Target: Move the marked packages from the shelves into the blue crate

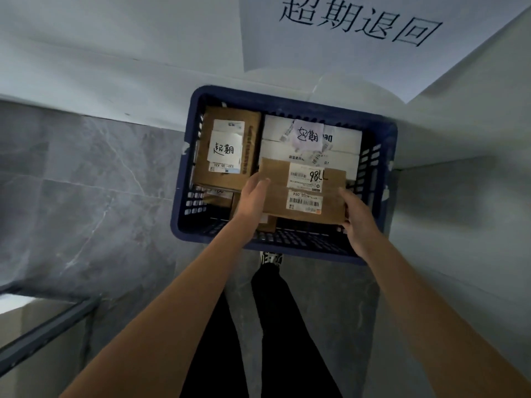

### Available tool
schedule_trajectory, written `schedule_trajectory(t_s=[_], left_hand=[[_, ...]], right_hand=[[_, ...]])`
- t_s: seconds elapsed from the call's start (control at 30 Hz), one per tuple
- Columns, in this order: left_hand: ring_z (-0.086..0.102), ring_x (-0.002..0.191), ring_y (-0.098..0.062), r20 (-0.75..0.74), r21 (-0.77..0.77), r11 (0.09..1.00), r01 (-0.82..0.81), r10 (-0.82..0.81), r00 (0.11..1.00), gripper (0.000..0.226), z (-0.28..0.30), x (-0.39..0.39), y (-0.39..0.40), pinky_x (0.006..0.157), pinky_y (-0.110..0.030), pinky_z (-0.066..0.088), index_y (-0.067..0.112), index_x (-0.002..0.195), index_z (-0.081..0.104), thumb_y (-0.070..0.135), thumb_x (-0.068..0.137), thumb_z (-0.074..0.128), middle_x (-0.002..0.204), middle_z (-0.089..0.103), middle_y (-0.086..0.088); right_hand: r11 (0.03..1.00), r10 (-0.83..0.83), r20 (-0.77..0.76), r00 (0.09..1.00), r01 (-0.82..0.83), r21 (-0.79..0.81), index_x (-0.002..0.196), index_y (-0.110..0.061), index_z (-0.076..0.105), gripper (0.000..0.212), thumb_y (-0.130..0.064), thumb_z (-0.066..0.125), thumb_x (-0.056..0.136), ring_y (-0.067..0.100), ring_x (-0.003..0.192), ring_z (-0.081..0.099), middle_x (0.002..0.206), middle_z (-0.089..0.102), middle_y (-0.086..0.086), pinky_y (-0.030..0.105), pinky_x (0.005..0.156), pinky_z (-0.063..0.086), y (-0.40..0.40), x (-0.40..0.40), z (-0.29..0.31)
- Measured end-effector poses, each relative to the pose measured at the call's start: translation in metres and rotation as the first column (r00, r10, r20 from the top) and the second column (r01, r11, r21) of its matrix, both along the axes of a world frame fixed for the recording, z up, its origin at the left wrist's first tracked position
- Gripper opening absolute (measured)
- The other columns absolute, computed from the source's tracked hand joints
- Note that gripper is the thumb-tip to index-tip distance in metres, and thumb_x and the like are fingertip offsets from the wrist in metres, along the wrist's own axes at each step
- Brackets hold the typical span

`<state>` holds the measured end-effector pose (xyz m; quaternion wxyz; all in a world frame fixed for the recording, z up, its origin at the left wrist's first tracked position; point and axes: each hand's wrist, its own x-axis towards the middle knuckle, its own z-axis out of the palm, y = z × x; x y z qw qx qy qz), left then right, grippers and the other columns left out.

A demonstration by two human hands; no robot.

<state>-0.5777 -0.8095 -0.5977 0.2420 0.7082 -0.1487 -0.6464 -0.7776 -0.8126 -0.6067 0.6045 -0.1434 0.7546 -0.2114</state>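
Both hands, left [253,196] and right [359,222], are gripping a brown box [301,193] being held over the crate [287,101]; two marked packages [227,147] are lying inside already. Shelves are not being shown.

The fingers [343,193] of the right hand [357,225] are being hidden under the flat brown cardboard package [275,179]. Small brown boxes [218,198] beneath it in the dark blue plastic crate [287,94] are being largely covered. The white paper sign [359,38] is being cut off by the top edge. Label print is too blurred to be read.
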Motion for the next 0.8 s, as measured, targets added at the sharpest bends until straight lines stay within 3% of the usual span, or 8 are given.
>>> schedule_trajectory(t_s=[0.13,0.2,0.33,0.47,0.57,0.63,0.7,0.8], left_hand=[[0.049,0.115,-0.02,0.054,0.024,1.0,-0.018,0.016,0.998,0.042,-0.014,-0.005,-0.005,0.093,-0.034,0.037,0.023,0.141,0.041,0.029,0.099,0.039,0.131,0.052,-0.003],[0.049,0.112,-0.019,0.079,0.026,0.999,-0.02,0.018,0.997,0.043,-0.018,-0.007,-0.004,0.091,-0.034,0.037,0.027,0.142,0.039,0.028,0.099,0.039,0.127,0.051,0.0],[0.05,0.093,-0.006,0.135,0.009,0.998,-0.057,0.055,0.989,0.043,-0.025,-0.012,-0.001,0.08,-0.029,0.039,0.03,0.14,0.041,0.019,0.099,0.035,0.114,0.052,0.006],[0.05,0.086,0.001,0.195,-0.032,0.998,-0.061,0.067,0.979,0.039,-0.035,-0.013,0.003,0.063,-0.018,0.039,0.03,0.136,0.044,0.015,0.101,0.033,0.105,0.054,0.011],[0.053,0.092,-0.001,0.208,-0.062,0.997,-0.034,0.046,0.977,0.038,-0.032,-0.012,0.005,0.069,-0.018,0.043,0.026,0.138,0.043,0.016,0.102,0.035,0.12,0.056,0.002],[0.053,0.113,-0.011,0.23,-0.07,0.997,-0.029,0.044,0.972,0.042,-0.031,-0.009,0.009,0.09,-0.024,0.044,0.024,0.143,0.037,0.02,0.102,0.038,0.136,0.05,0.0],[0.045,0.127,-0.014,0.257,-0.081,0.994,-0.069,0.088,0.962,0.046,-0.027,-0.004,0.014,0.098,-0.026,0.037,0.022,0.146,0.032,0.021,0.101,0.041,0.145,0.044,0.002],[0.044,0.121,-0.006,0.267,-0.141,0.982,-0.128,0.162,0.95,0.046,-0.026,0.007,0.024,0.094,-0.022,0.036,0.022,0.146,0.035,0.021,0.101,0.043,0.145,0.045,0.004]], right_hand=[[1.0,0.025,0.019,1.0,-0.025,0.017,0.126,-0.025,0.059,0.038,-0.043,0.058,0.093,0.011,0.1,0.063,0.115,0.066,-0.007,0.03,0.078,0.051,-0.011,0.003,-0.016],[0.999,0.04,0.021,0.999,-0.04,-0.017,0.133,-0.026,0.052,0.045,-0.042,0.061,0.091,0.003,0.098,0.059,0.111,0.062,-0.015,0.023,0.074,0.047,-0.006,0.007,-0.019],[0.996,0.071,0.008,0.997,-0.071,-0.056,0.132,-0.029,0.05,0.043,-0.036,0.062,0.091,-0.013,0.088,0.054,0.105,0.058,-0.027,0.01,0.066,0.039,0.001,0.008,-0.025],[0.994,0.088,-0.007,0.996,-0.089,-0.056,0.13,-0.028,0.053,0.039,-0.035,0.06,0.092,-0.009,0.087,0.058,0.105,0.062,-0.021,0.011,0.061,0.042,-0.001,0.003,-0.033],[0.994,0.093,-0.026,0.995,-0.094,-0.046,0.132,-0.026,0.052,0.044,-0.037,0.061,0.091,0.0,0.096,0.059,0.115,0.063,-0.012,0.019,0.07,0.045,-0.002,0.0,-0.034],[0.993,0.109,-0.06,0.992,-0.112,-0.046,0.134,-0.025,0.051,0.045,-0.036,0.06,0.092,-0.001,0.094,0.057,0.116,0.062,-0.011,0.019,0.068,0.043,-0.001,0.0,-0.036],[0.989,0.134,-0.092,0.987,-0.138,-0.044,0.14,-0.022,0.044,0.051,-0.035,0.059,0.093,-0.002,0.09,0.056,0.117,0.059,-0.01,0.017,0.065,0.042,-0.002,0.001,-0.033],[0.982,0.164,-0.217,0.962,-0.179,-0.053,0.151,-0.019,0.026,0.069,-0.035,0.059,0.092,0.017,0.115,0.055,0.139,0.051,0.0,0.034,0.092,0.05,-0.001,0.008,-0.031]])
